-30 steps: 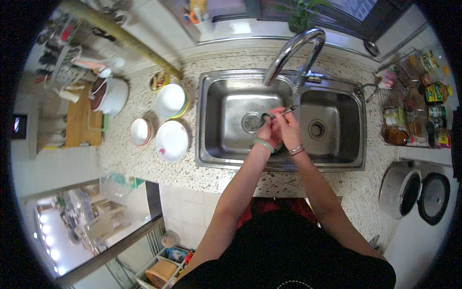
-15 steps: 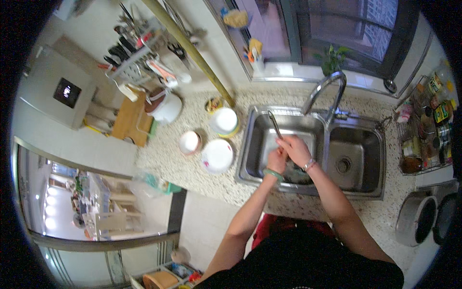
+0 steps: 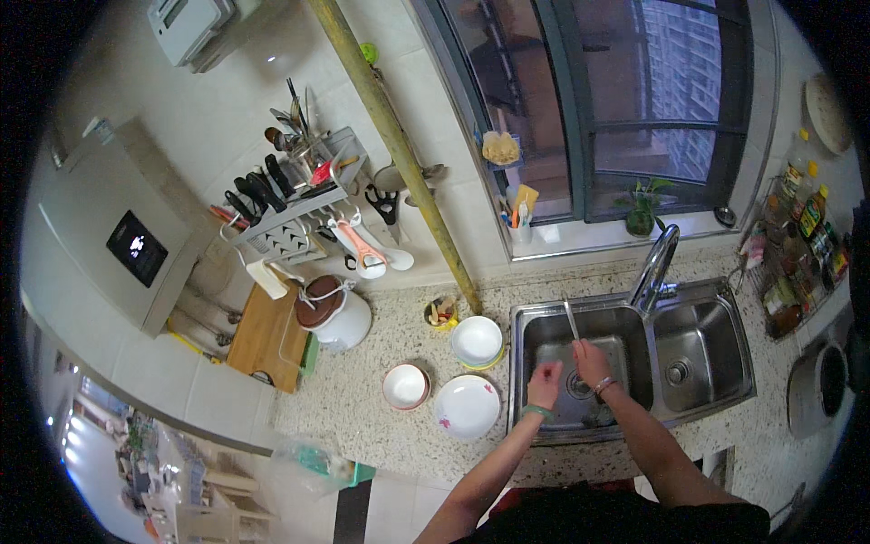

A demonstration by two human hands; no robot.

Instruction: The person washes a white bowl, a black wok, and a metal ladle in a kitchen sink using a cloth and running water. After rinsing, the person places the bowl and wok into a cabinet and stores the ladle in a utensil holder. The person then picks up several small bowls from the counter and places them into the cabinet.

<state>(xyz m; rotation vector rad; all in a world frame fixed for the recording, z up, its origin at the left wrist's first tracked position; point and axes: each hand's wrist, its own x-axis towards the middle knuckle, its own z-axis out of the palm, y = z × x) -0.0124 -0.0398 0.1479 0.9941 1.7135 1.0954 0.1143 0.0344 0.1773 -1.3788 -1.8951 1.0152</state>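
Observation:
Over the left basin of the steel sink (image 3: 520,363), my right hand (image 3: 593,362) is closed around a slim silver utensil (image 3: 570,319). It points up and away toward the basin's far rim; its working end cannot be made out, so its kind is unclear. Just to the left, my left hand (image 3: 545,384) hangs apart from it with curled fingers, and what they hold, if anything, is hidden. A drain (image 3: 580,384) shows below the hands. On the counter left of the sink stand a white plate (image 3: 468,407), a stack of white bowls (image 3: 477,341) and a smaller bowl (image 3: 405,386).
The curved faucet (image 3: 657,263) rises behind the divider, beside the right basin (image 3: 698,346). A bamboo pole (image 3: 399,136) slants down to the counter near a yellow cup (image 3: 441,314). A white lidded pot (image 3: 337,317) stands farther left. Bottles fill a wire rack (image 3: 797,245) at right.
My hands, together on the utensil before, are now slightly apart, with the utensil in the right one. The view has tilted up, showing more wall and window.

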